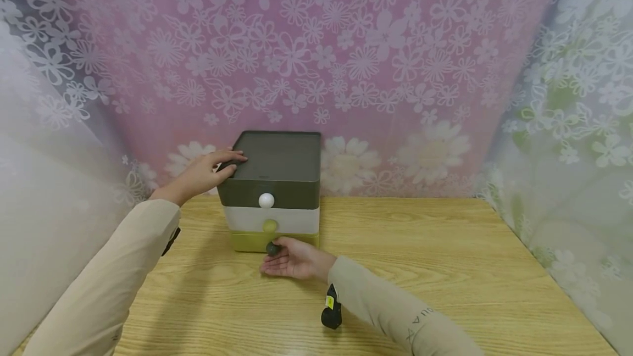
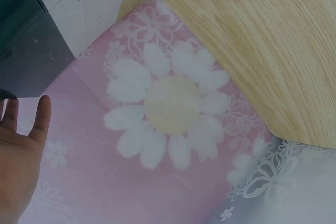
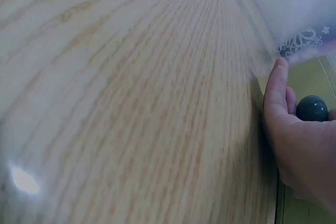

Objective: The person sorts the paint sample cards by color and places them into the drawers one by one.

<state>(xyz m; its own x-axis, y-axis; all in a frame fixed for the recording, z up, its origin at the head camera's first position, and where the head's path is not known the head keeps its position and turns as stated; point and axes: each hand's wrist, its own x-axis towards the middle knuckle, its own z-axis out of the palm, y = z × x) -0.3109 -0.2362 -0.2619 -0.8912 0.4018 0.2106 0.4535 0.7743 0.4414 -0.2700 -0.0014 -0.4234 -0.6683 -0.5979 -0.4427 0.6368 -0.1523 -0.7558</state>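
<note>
A small three-drawer cabinet [image 1: 271, 191] stands on the wooden table [image 1: 420, 268] against the pink flowered backdrop [image 1: 346, 59], and both hands are on it. The left hand [image 1: 200, 173] lies flat on the dark grey top at its left edge, fingers stretched out straight and loose over the lid, holding nothing; in the left wrist view the palm and two straight fingers [image 2: 41, 116] show at the lower left, with the dark side of the cabinet just above them and a large white daisy of the backdrop to their right. Below that hand, down the front of the cabinet, come the dark top drawer with a white round knob [image 1: 266, 200], the white middle drawer with a pale green knob [image 1: 269, 226], and the olive-green bottom drawer [image 1: 249, 240]. The right hand [image 1: 292, 260] rests low on the table, right in front of the bottom drawer, palm turned up and fingers curled about that drawer's dark round knob [image 1: 272, 248]. The right wrist view shows the dark knob [image 3: 312, 108] seated between the curled fingers [image 3: 276, 90], with the green drawer front just behind them and wood grain stretching away to the hand's left. A black wrist-worn device [image 1: 331, 307] hangs under the right beige sleeve [image 1: 395, 312].
</note>
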